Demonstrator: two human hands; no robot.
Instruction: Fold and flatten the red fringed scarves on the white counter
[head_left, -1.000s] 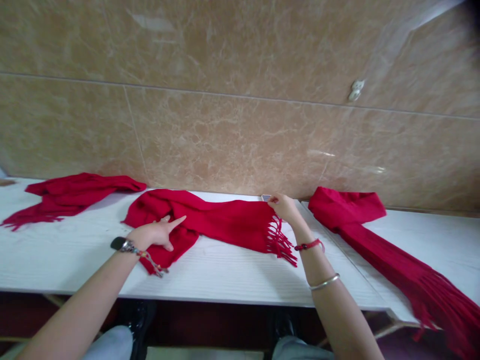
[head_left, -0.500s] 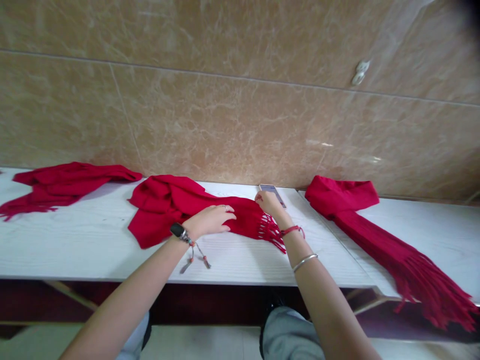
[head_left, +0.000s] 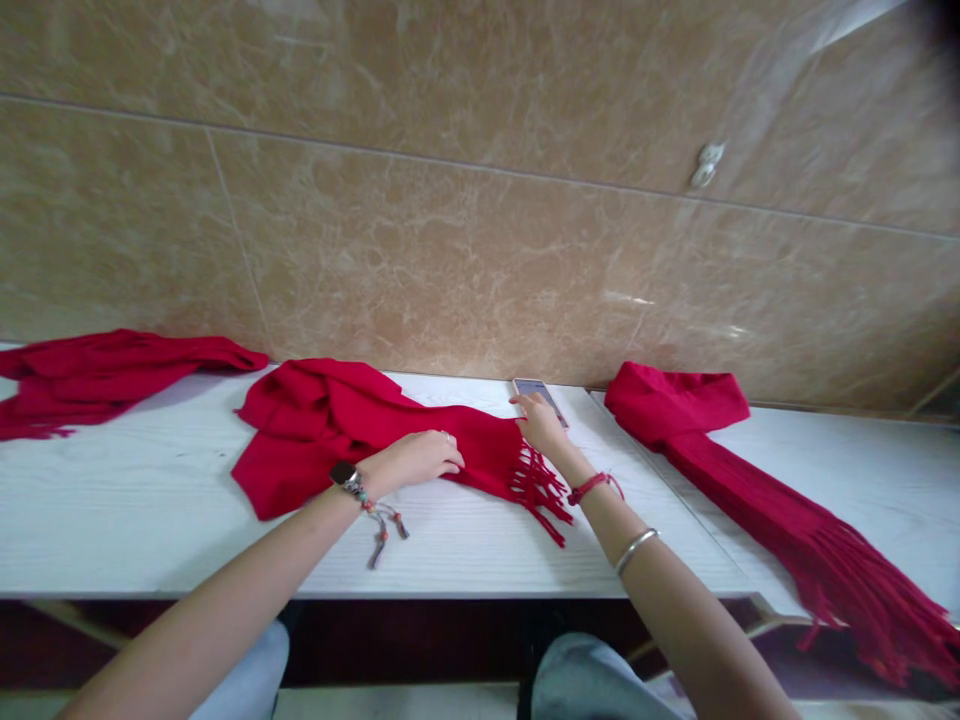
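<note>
1. Tan marbled wall (head_left: 450, 260) behind; white wood-grain table (head_left: 480, 560) set along its foot.
2. Middle scarf (head_left: 322, 420), red: lies on the table between two other red scarves. Long axis runs left to right, roughly parallel to the wall.
3. Its fringed end points right, the strands slanting toward the near edge. Left end bunched and folded, one corner pointing down toward the person.
4. Left hand (head_left: 416, 458): on the scarf's near edge, mid-length, fingers curled together. Whether cloth is pinched, cannot tell.
5. Right hand (head_left: 541, 425): at the far corner of the fringed end, fingers partly bent, one reaching out. Grip on the cloth cannot be told.
6. Phone (head_left: 556, 402): flat on the table just beyond the right hand, near the wall.
7. Right-hand scarf (head_left: 675, 412): folded by the wall, tail running diagonally nearer and rightward, fringe over the front edge.
8. Left-hand scarf (head_left: 127, 372): bunched near the wall, cut off by the view.
</note>
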